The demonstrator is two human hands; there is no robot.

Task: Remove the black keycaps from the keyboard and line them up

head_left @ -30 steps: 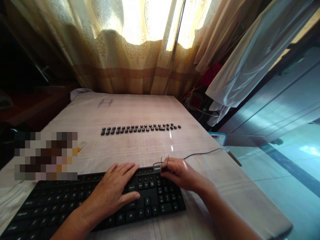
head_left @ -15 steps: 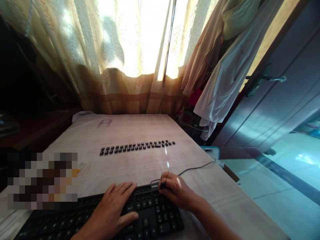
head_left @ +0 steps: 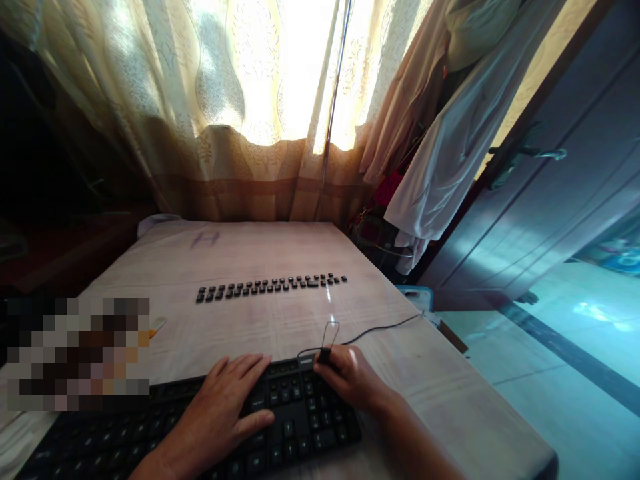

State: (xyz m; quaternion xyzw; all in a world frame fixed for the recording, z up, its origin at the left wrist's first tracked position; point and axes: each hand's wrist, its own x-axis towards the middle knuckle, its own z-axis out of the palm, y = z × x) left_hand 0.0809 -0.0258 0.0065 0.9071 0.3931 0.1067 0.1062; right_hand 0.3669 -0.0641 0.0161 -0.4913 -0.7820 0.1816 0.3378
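Observation:
A black keyboard [head_left: 287,410] lies along the near edge of the cloth-covered table. My left hand [head_left: 225,400] rests on its middle, palm down with the fingers stretched out and the thumb apart. Over the keyboard's top right corner, my right hand [head_left: 350,377] pinches a wire keycap puller [head_left: 331,333]. Its thin wire loops point up, with a small black block at their base between my fingertips. Whether that block is the handle or a keycap, I cannot tell. Farther back, several loose black keycaps [head_left: 270,288] stand in two rows.
The keyboard's cable [head_left: 380,328] runs right across the tablecloth [head_left: 260,250] to the table edge. At left lies a blurred-out patch [head_left: 80,353] beside a small orange-and-white item [head_left: 156,328]. Curtains [head_left: 250,180] hang behind; hanging clothes [head_left: 425,180] and a door [head_left: 500,220] are at right.
The view has shifted slightly. My right hand has turned so the puller's wire loops now stand up clear of the fingers. My left hand stays on the keyboard.

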